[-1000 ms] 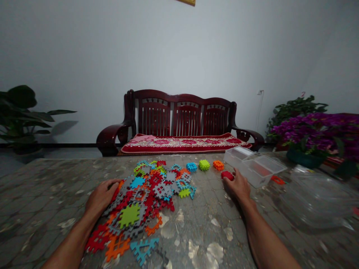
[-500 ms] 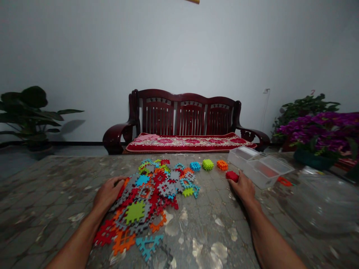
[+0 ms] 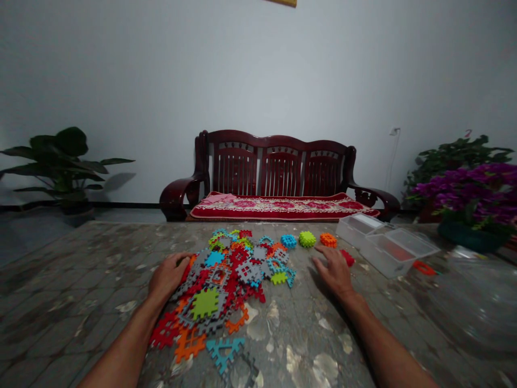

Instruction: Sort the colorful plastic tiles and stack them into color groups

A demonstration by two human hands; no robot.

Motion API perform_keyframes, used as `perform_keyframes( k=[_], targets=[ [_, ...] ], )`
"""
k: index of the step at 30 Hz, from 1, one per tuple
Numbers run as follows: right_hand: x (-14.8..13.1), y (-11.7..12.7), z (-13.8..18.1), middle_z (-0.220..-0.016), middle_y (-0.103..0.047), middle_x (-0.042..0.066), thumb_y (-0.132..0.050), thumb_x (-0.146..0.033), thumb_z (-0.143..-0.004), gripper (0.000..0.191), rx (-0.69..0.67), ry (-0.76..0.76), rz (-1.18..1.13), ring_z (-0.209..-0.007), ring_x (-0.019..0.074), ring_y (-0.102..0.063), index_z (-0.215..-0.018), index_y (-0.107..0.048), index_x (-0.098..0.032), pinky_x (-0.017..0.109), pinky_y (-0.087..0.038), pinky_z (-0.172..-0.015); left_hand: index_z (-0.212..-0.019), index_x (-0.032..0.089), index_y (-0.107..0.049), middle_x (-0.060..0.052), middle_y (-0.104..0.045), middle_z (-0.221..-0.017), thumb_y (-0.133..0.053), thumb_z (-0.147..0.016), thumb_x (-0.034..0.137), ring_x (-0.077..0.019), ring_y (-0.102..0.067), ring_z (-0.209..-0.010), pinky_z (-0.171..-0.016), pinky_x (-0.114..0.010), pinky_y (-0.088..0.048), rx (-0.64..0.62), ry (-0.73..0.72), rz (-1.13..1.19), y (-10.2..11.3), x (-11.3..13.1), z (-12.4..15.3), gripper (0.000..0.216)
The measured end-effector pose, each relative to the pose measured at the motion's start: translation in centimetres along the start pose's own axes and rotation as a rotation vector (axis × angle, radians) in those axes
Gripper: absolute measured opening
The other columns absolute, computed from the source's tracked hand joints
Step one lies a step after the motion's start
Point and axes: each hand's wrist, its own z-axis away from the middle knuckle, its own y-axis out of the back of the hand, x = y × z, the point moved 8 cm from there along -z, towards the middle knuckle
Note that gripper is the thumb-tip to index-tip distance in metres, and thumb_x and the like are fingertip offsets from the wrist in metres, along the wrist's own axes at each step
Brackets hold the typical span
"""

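The right hand (image 3: pixel 333 272) has shifted left off the red block (image 3: pixel 348 258), which sits right of centre in the frame; its fingers are spread, released. The left hand (image 3: pixel 166 277) curves against the pile (image 3: pixel 233 283), left of centre; whether its fingers grip, I cannot tell.

Living room (wooden settee (image 3: pixel 281 157), houseplants (image 3: pixel 67 148))

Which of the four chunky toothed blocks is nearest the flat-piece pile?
The blue block, leftmost; the lime-green block, orange block and red block sit farther right.
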Motion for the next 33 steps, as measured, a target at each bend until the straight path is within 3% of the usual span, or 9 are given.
perform_keyframes(
  k=[6, 11, 16, 19, 23, 26, 31, 33],
  targets=[
    [-9.2, -4.4, 0.6, -0.118, -0.076, 0.007, -0.057, -0.032, -0.093, 0.028, -0.212, 0.191, -0.295, -0.116, 0.0249, -0.064, -0.112, -0.076, -0.025, 0.041, -0.046, -0.106, -0.105, 0.024, -0.081, -0.006, -0.078, -0.118, -0.047, -0.090, 0.036, -0.0241, -0.070, -0.108, -0.091, -0.031, -0.053, 0.009, 0.022, 0.001, -0.1, -0.3, 0.0, 0.039],
    [-15.1, -7.4, -1.2, -0.115, -0.076, 0.006, -0.058, -0.031, -0.094, 0.027, -0.327, 0.211, -0.236, -0.113, 0.0234, -0.065, -0.112, -0.077, -0.023, 0.034, -0.046, -0.102, -0.105, 0.024, -0.080, -0.007, -0.078, -0.117, -0.047, -0.090, 0.033, -0.0232, -0.069, -0.110, -0.096, -0.031, -0.051, 0.012, -0.002, 0.018, -0.2, -0.1, 0.0, 0.038],
    [-18.6, -9.7, -3.3, -0.107, -0.077, 0.009, -0.062, -0.045, -0.092, 0.030, -0.380, 0.124, -0.039, -0.107, 0.0264, -0.067, -0.102, -0.081, -0.023, 0.033, -0.047, -0.091, -0.105, 0.023, -0.081, -0.007, -0.078, -0.117, -0.046, -0.090, 0.033, -0.0237, -0.070, -0.110, -0.095, -0.032, -0.052, 0.006, -0.001, 0.025, -0.2, -0.1, 0.0, 0.039],
    [-19.7, -10.5, -3.7, -0.098, -0.078, 0.008, -0.069, -0.040, -0.084, 0.020, -0.426, 0.077, -0.017, -0.099, 0.0265, -0.069, -0.089, -0.081, -0.025, 0.032, -0.048, -0.083, -0.107, 0.022, -0.080, -0.008, -0.077, -0.119, -0.046, -0.091, 0.033, -0.0234, -0.069, -0.112, -0.097, -0.032, -0.051, 0.000, -0.006, 0.019, -0.2, 0.0, 0.1, 0.039],
    [-19.3, -10.9, -4.0, -0.085, -0.078, 0.003, -0.068, -0.030, -0.081, 0.011, -0.418, -0.016, -0.177, -0.084, 0.0223, -0.070, -0.081, -0.077, -0.024, 0.028, -0.047, -0.073, -0.105, 0.024, -0.080, -0.006, -0.078, -0.118, -0.047, -0.091, 0.033, -0.0225, -0.069, -0.112, -0.095, -0.029, -0.051, 0.014, 0.000, 0.015, -0.1, 0.0, 0.2, 0.037],
    [-17.2, -9.7, -4.6, -0.085, -0.077, 0.002, -0.064, -0.028, -0.082, 0.012, -0.305, -0.044, -0.405, -0.078, 0.0192, -0.069, -0.084, -0.074, -0.022, 0.027, -0.049, -0.071, -0.106, 0.025, -0.080, -0.006, -0.078, -0.120, -0.047, -0.092, 0.033, -0.0221, -0.069, -0.111, -0.094, -0.029, -0.051, 0.006, 0.013, 0.005, -0.1, -0.1, 0.2, 0.037],
    [-9.4, -5.2, -4.3, -0.083, -0.075, 0.005, -0.063, -0.034, -0.080, 0.016, -0.038, -0.015, -0.507, -0.077, 0.0214, -0.067, -0.081, -0.072, -0.020, 0.033, -0.052, -0.076, -0.110, 0.024, -0.080, -0.007, -0.076, -0.123, -0.045, -0.093, 0.034, -0.0230, -0.068, -0.114, -0.095, -0.030, -0.050, -0.019, 0.027, -0.019, -0.3, -0.2, 0.1, 0.039],
    [-5.6, -4.1, -3.4, -0.082, -0.074, 0.006, -0.062, -0.032, -0.077, 0.016, -0.013, -0.024, -0.481, -0.078, 0.0234, -0.068, -0.080, -0.071, -0.020, 0.036, -0.054, -0.077, -0.109, 0.024, -0.080, -0.007, -0.076, -0.123, -0.045, -0.092, 0.034, -0.0235, -0.068, -0.114, -0.094, -0.030, -0.051, -0.018, 0.028, -0.022, -0.4, -0.3, 0.0, 0.040]
  ],
)
